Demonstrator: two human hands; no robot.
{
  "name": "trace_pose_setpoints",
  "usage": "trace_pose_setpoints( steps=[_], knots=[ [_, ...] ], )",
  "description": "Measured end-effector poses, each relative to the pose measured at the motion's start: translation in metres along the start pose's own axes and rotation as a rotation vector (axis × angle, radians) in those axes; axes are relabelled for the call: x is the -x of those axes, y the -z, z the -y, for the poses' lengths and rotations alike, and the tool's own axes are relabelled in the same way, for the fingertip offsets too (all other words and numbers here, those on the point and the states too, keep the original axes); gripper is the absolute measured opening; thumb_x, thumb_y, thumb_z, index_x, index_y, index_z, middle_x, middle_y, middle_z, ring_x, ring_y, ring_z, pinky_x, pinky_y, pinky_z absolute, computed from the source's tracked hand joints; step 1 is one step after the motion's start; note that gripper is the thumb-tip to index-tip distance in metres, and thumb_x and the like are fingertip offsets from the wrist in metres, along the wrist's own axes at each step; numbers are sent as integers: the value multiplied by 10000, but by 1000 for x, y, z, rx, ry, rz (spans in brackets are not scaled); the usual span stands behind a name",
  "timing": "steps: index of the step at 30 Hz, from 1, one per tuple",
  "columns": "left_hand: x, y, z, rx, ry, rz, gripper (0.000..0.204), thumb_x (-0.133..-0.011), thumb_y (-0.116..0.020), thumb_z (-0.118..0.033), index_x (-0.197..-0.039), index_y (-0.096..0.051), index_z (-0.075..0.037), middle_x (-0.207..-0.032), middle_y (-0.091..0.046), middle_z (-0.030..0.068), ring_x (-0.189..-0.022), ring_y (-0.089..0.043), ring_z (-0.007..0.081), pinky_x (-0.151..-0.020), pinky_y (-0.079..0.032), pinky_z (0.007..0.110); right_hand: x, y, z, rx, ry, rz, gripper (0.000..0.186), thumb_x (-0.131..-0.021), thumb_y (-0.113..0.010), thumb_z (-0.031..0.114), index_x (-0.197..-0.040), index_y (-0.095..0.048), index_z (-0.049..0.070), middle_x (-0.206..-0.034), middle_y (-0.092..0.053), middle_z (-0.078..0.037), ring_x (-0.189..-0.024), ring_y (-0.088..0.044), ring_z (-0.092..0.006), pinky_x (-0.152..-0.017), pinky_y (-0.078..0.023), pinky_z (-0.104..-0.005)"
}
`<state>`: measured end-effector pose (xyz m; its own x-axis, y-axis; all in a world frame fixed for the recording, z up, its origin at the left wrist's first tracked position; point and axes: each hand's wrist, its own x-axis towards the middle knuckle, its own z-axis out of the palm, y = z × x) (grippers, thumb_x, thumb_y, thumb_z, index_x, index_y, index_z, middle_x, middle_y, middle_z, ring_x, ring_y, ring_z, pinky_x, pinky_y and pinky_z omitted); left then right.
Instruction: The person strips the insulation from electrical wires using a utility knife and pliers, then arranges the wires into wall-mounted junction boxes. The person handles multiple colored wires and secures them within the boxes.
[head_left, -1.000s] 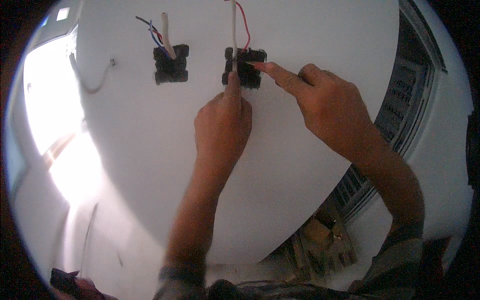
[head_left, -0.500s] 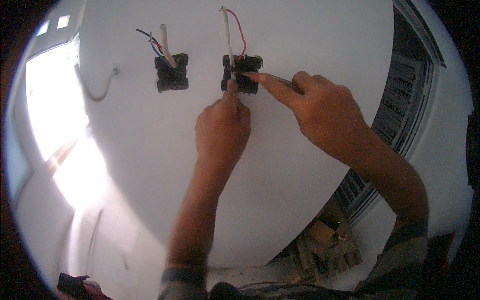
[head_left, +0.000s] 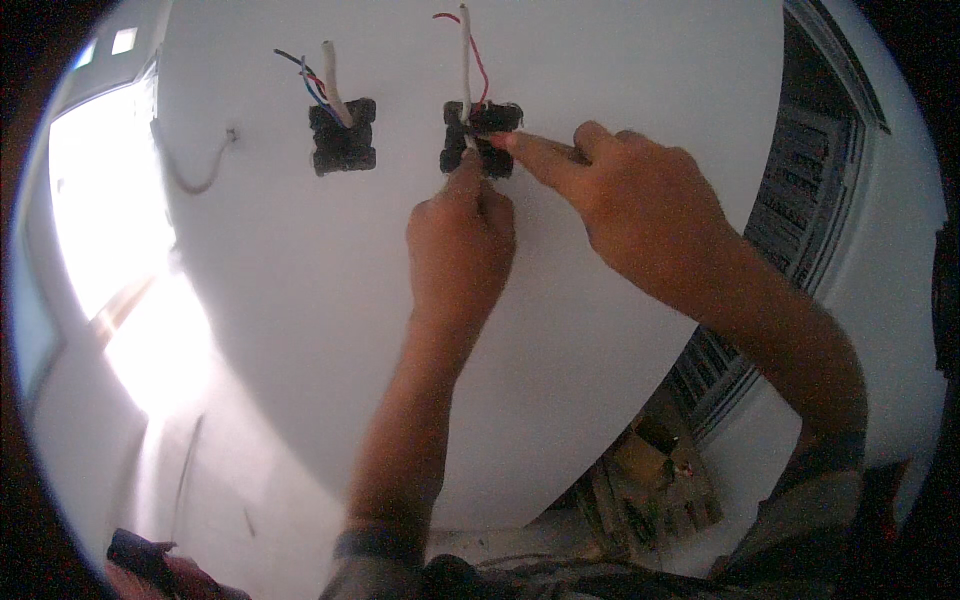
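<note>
A black wall box [head_left: 500, 163] is set into the white wall, and a white cable [head_left: 466, 60] and a red wire [head_left: 478, 60] stand up out of it. My left hand [head_left: 460, 245] is closed at the box's lower edge, pinching the short white lower part of the cable. From the right, my right hand [head_left: 640, 195] reaches in with its index finger stretched to the box. It is closed round a thin dark tool, mostly hidden by the fingers, whose tip meets the cable inside the box. I cannot tell the tool's exact kind.
Left of my hands a second black wall box [head_left: 343, 150] holds a white cable sheath [head_left: 332, 80] and several coloured wires. A grey cable [head_left: 205, 188] leaves the wall farther left, beside a bright opening. Louvred panels [head_left: 800, 200] stand right; wooden pieces [head_left: 650, 490] lie low.
My left hand has shifted a little right and up. The white cable's top leans farther right, and the red wire's upper end now crosses behind or over it to the left.
</note>
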<state>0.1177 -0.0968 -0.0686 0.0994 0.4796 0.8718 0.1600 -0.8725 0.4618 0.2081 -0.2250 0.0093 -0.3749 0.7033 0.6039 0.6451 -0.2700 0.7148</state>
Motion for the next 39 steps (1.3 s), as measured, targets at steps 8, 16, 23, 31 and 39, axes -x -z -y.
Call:
trace_pose_setpoints(
  steps=[8,16,23,31,39],
  knots=[
    [4,-6,4,62,-22,-44,360,-864,-580,-71,-1204,-572,48,-728,-650,229,-669,-675,375,-630,-527,451,-7,9,5,12,-45,45,359,-907,-538,181,-1260,-579,137,-877,-657,-150,-758,-699,-309,-635,-586,-417],
    [9,5,6,106,43,-41,337,-860,-587,-77,-1182,-577,22,-752,-656,232,-718,-676,397,-653,-520,467,-10,21,9,-3,-29,71,323,-928,-507,179,-1237,-591,139,-887,-661,-159,-778,-704,-321,-661,-591,-432],
    [15,13,5,130,57,-35,305,-855,-592,-73,-1150,-581,7,-764,-658,226,-724,-675,391,-658,-518,469,-8,28,15,36,-10,62,311,-922,-514,188,-1219,-596,143,-883,-659,-162,-766,-698,-329,-650,-585,-440],
    [10,27,14,98,11,-77,275,-863,-584,-76,-1115,-597,34,-777,-659,236,-732,-681,381,-672,-520,446,-18,33,20,-10,-35,105,322,-928,-513,194,-1237,-592,153,-894,-657,-166,-771,-696,-330,-661,-583,-439],
    [10,15,6,95,107,-78,281,-884,-610,-128,-1104,-650,42,-802,-685,236,-715,-699,329,-668,-534,410,-16,26,6,-49,-2,145,317,-929,-510,184,-1233,-588,138,-906,-660,-168,-786,-698,-329,-664,-582,-446]
  ],
)
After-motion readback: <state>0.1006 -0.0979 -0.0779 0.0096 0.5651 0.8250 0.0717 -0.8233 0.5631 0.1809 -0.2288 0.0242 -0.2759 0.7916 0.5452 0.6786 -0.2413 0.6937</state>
